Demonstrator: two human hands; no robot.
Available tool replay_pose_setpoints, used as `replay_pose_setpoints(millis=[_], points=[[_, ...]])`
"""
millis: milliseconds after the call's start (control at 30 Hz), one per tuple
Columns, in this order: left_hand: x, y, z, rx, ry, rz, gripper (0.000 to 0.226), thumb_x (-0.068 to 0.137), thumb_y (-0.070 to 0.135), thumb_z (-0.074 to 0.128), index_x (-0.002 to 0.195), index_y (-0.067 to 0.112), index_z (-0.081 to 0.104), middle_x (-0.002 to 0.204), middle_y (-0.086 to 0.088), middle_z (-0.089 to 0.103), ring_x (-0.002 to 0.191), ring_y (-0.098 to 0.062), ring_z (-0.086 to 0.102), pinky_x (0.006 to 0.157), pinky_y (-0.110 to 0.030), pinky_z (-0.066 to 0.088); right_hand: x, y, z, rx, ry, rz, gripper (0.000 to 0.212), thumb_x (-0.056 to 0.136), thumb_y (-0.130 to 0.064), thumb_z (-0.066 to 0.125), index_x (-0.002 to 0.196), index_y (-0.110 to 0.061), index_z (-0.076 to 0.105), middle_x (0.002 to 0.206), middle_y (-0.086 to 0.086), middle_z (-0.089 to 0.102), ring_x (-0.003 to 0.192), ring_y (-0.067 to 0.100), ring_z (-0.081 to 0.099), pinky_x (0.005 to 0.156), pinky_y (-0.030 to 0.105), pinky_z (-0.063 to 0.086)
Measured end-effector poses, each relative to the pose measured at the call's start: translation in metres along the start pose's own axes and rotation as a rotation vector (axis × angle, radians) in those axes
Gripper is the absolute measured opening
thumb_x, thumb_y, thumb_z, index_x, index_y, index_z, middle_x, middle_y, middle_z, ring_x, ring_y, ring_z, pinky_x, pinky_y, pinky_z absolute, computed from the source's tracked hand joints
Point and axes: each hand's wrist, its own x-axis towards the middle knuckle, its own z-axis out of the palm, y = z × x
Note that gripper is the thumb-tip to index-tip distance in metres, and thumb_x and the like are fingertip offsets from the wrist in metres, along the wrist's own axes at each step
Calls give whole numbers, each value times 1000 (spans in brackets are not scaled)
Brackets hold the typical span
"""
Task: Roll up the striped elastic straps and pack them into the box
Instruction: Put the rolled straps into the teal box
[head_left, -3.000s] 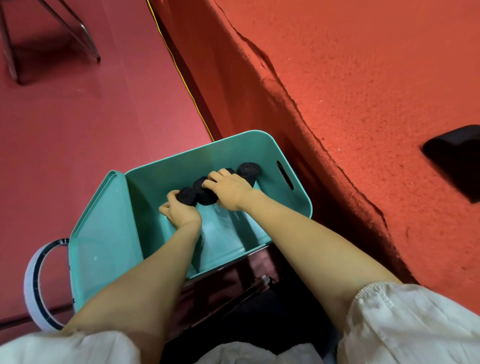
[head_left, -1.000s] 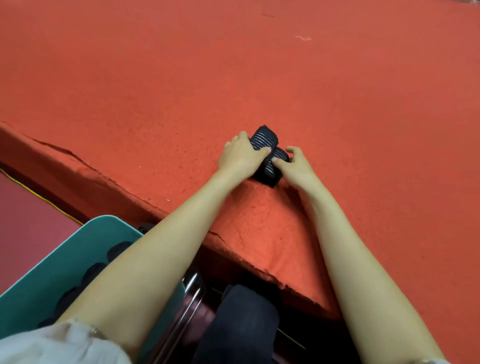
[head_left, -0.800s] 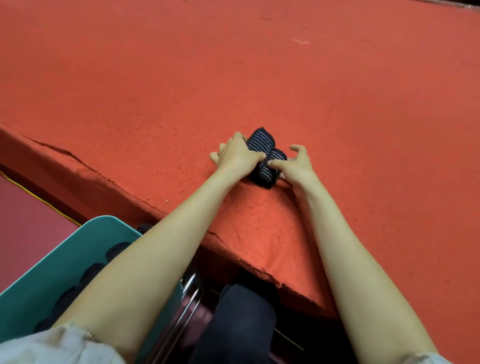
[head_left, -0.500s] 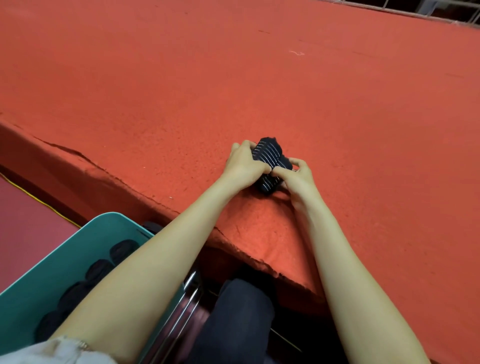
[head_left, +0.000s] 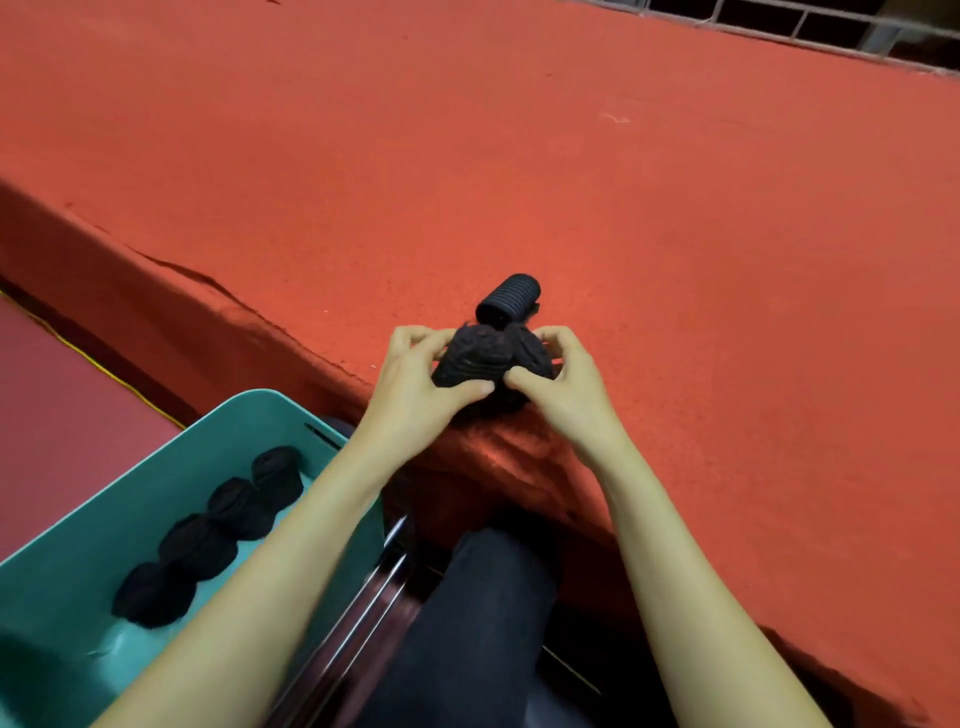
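Since earlier, you drew two rolled straps (head_left: 470, 358) toward the worktop (head_left: 675, 260) edge.
Your left hand (head_left: 415, 387) and right hand (head_left: 574, 387) gripped one each; carrying them to the box (head_left: 234, 410) seemed next.

No writing, label, brand mark, number or sign can be read anywhere, neither on the dark rolled straps (head_left: 488, 364), nor on the teal box (head_left: 93, 545), nor on the red desk (head_left: 675, 260).
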Motion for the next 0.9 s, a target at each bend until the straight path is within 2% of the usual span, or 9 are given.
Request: replay_pose_setpoints(millis=[100, 167, 267, 433, 500, 600, 733, 800, 900], points=[[-30, -14, -41, -7, 96, -60, 50, 72, 18, 80, 118, 29, 61, 111, 1, 53, 111, -13, 53, 99, -29, 42, -5, -14, 38, -72, -126, -110, 34, 71, -8, 70, 100, -19, 55, 105, 3, 58, 90, 12, 52, 72, 15, 38], [-49, -25, -62, 28, 199, -114, 49, 71, 17, 80, 113, 31, 61, 109, 6, 59, 105, -10, 55, 93, -27, 43, -8, -23, 67, -130, -206, -169, 35, 70, -9, 70, 100, -19, 54, 104, 4, 54, 92, 14, 50, 69, 11, 35], [-73, -48, -80, 68, 360, -218, 48, 71, 12, 79, 109, 30, 57, 103, 14, 62, 97, -6, 55, 83, -22, 39, -16, -30, 112, -214, -344, -203, 36, 72, -12, 68, 104, -17, 53, 102, 2, 47, 87, 16, 47, 65, 24, 30], [-101, -99, -97, 201, 495, -421, 45, 73, 16, 77, 106, 26, 49, 108, -1, 62, 100, -23, 57, 87, -39, 45, -22, -26, 174, -366, -546, -260, 38, 74, -17, 67, 108, -16, 50, 106, 1, 47, 91, 21, 49, 73, 30, 35], [-104, -115, -97, 233, 483, -522, 44, 74, 15, 76, 107, 22, 47, 109, -4, 59, 100, -27, 55, 86, -40, 44, -18, -19, 191, -519, -642, -307, 38, 76, -19, 66, 109, -14, 47, 108, 4, 48, 91, 24, 51, 70, 31, 35], [-100, -138, -93, 269, 396, -677, 42, 76, 11, 72, 108, 20, 46, 110, -7, 59, 100, -29, 55, 76, -34, 41, -11, -5, 212, -743, -782, -352, 39, 76, -17, 66, 107, -9, 44, 111, 11, 51, 97, 33, 55, 68, 32, 34], [-88, -166, -88, 319, 258, -860, 49, 78, 8, 70, 120, 16, 46, 114, -12, 60, 102, -31, 56, 75, -34, 43, -8, 14, 233, -966, -901, -336, 44, 82, -16, 63, 119, -1, 42, 124, 19, 49, 111, 37, 54, 84, 36, 42], [-81, -177, -87, 339, 231, -857, 50, 77, 4, 70, 120, 15, 48, 114, -13, 60, 104, -32, 55, 76, -35, 43, -7, 24, 242, -1050, -933, -324, 47, 85, -18, 61, 125, 0, 42, 127, 20, 47, 115, 38, 53, 90, 37, 43], [-70, -186, -86, 366, 231, -819, 49, 75, -1, 69, 117, 15, 51, 118, -15, 53, 105, -34, 53, 76, -36, 41, -6, 37, 251, -1121, -957, -303, 44, 88, -17, 59, 126, -1, 43, 130, 19, 47, 118, 35, 52, 92, 38, 44]])
